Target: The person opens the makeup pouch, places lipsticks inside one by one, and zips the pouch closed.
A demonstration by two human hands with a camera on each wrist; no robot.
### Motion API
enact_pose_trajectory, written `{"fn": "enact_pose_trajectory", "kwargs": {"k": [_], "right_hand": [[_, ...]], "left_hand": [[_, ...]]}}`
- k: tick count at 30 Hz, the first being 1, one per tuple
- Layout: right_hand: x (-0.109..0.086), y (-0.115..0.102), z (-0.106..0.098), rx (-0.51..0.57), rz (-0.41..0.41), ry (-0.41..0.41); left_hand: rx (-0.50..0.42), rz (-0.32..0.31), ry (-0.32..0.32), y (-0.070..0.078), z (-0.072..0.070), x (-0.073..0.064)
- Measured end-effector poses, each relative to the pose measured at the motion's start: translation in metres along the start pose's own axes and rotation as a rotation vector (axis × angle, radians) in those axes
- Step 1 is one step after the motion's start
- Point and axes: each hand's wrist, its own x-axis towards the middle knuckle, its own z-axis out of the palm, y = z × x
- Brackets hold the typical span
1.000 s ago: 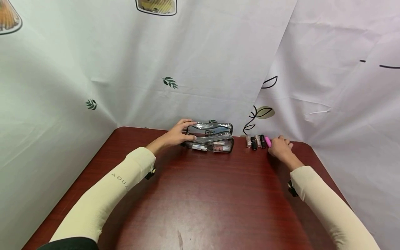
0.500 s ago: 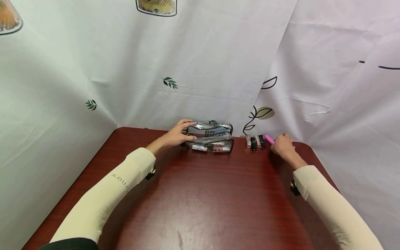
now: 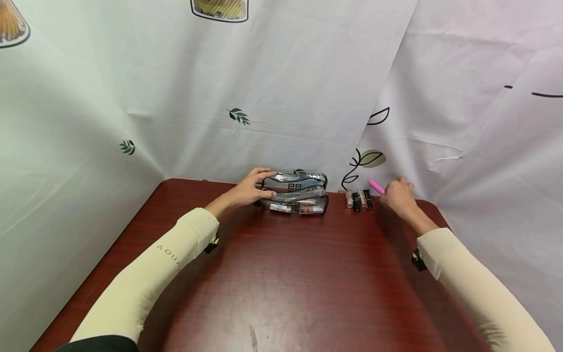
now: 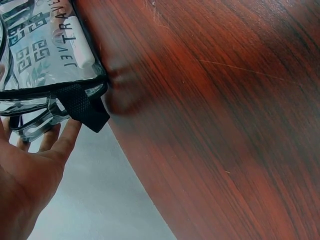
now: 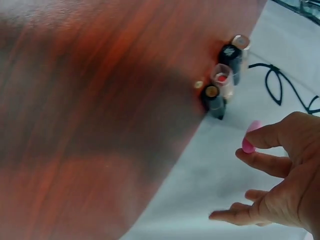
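Note:
At the back of the table, a clear zip makeup bag point(image 3: 295, 195) with black trim stands near the wall. My left hand point(image 3: 248, 188) grips its left end, thumb on the near side and fingers over the top. White and pinkish tubes show through its front. In the left wrist view, the bag's black fabric tab point(image 4: 82, 106) hangs by my fingers point(image 4: 67, 137). My right hand point(image 3: 399, 196) pinches a slim pink tube point(image 3: 376, 186) between thumb and index finger, lifted off the table. The right wrist view shows the pink tube point(image 5: 251, 136) with the other fingers spread below.
Several lipstick tubes point(image 3: 359, 200), black and clear, stand in a row between the bag and my right hand. A white cloth wall point(image 3: 308, 98) with printed leaves rises behind the dark red table point(image 3: 303, 283).
My right hand has picked the pink tube out of the row's right end and raised it slightly, up and to the right. My left hand and the makeup bag have stayed put.

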Motion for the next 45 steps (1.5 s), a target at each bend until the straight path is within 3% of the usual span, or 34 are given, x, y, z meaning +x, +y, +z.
{"fn": "enact_pose_trajectory", "kwargs": {"k": [7,19,25,45], "right_hand": [[0.002,-0.016,-0.015,0.079,0.088,0.010],[0.008,-0.027,-0.027,0.128,-0.023,0.059],[0.005,-0.054,-0.025,0.141,-0.092,0.017],[0.008,-0.159,-0.013,0.086,-0.261,0.053]], "left_hand": [[0.005,-0.004,-0.001,0.000,0.000,0.000],[0.011,-0.006,0.001,0.000,0.000,0.000],[0.005,-0.008,-0.002,0.001,-0.001,0.000],[0.019,0.010,0.000,0.000,-0.001,0.002]]}}
